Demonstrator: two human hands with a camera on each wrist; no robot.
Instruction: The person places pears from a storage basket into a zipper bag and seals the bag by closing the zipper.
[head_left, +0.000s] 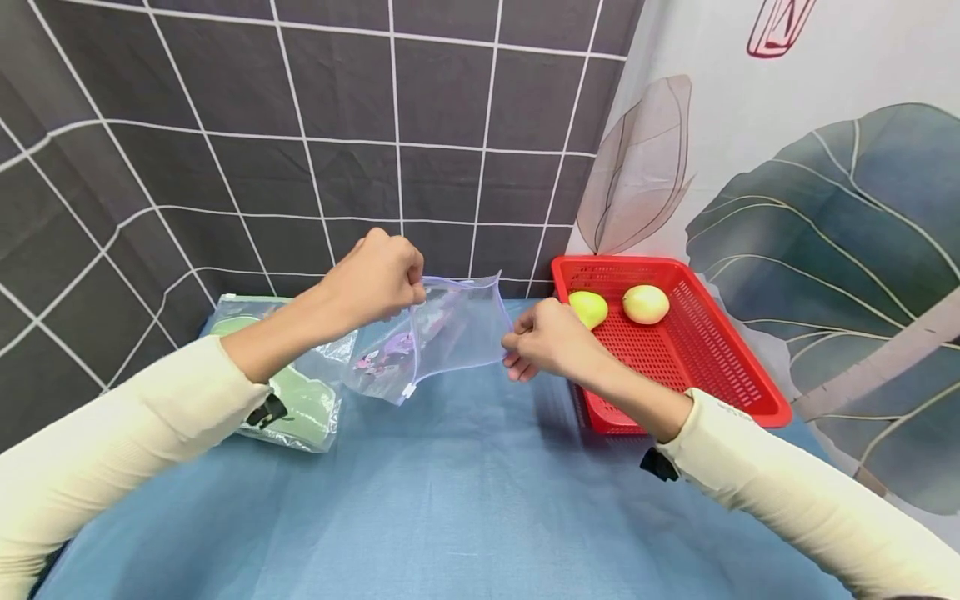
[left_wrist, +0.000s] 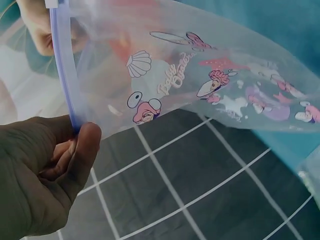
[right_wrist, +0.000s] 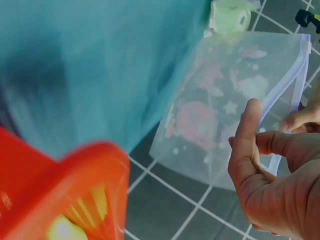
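Observation:
A see-through zipper bag [head_left: 461,333] with a lilac zip edge and pink and purple cartoon prints is stretched between my two hands, its mouth partly spread. My left hand [head_left: 375,279] pinches the zip edge on one side; in the left wrist view the thumb and fingers of that hand [left_wrist: 55,170] grip the lilac strip. The opposite zip edge is pinched by my right hand [head_left: 551,340], seen from behind in the right wrist view. A white slider [head_left: 408,390] sits at the bag's near corner. Shells and starfish [left_wrist: 139,64] show among the prints.
At the right stands a red plastic basket [head_left: 720,358] holding a yellow-green fruit [head_left: 588,309] and a pale yellow round fruit [head_left: 647,304]. Another clear bag with a green print [head_left: 303,404] lies at the left, under the left forearm. A blue cloth [head_left: 465,500] covers the table.

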